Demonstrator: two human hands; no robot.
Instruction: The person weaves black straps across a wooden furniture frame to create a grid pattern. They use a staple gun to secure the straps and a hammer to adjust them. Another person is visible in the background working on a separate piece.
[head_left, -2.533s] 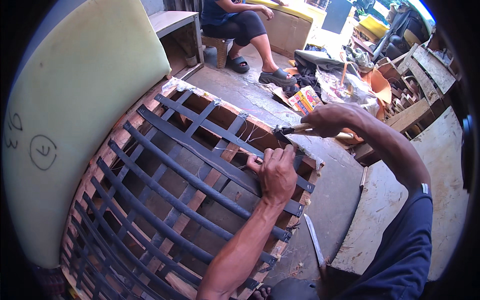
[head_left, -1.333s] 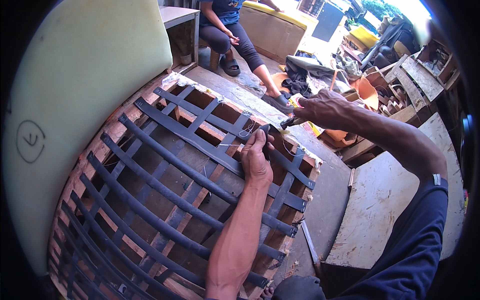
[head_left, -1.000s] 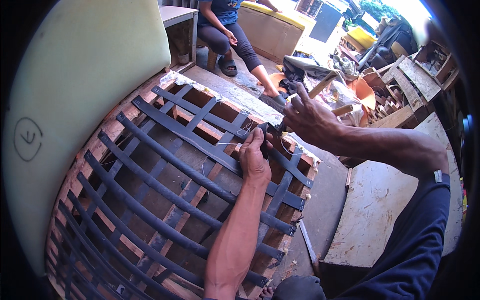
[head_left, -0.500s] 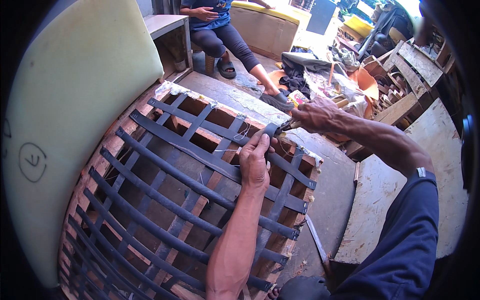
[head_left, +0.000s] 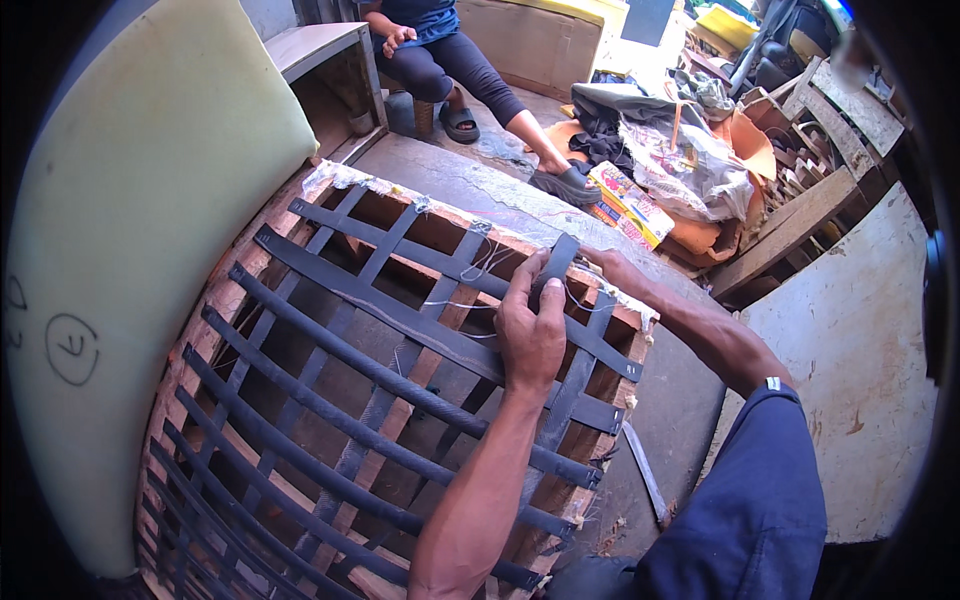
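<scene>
A wooden frame [head_left: 232,262], crossed by a grid of black rubbery webbing straps, lies tilted in front of me. My left hand [head_left: 532,325] is closed on the loose end of one strap [head_left: 562,258], pinching it upright between thumb and fingers at the frame's far right edge. Just beyond that edge is my right hand [head_left: 612,270], low and close to the strap. Its fingers are mostly hidden behind the strap and frame, so what it holds does not show. Thin pale string [head_left: 488,262] trails over the straps beside my left hand.
A large pale foam slab [head_left: 150,190] stands at left. A seated person's leg [head_left: 480,85] reaches toward a yellow-and-red box [head_left: 630,205]. Scrap cloth, plastic and wood [head_left: 790,225] pile up at far right. A long blade [head_left: 643,472] lies beside the frame, near a pale board [head_left: 830,370].
My right hand has dropped from above the frame edge to behind it; the wooden-handled tool it held is out of sight. The strap end now stands straighter in my left hand.
</scene>
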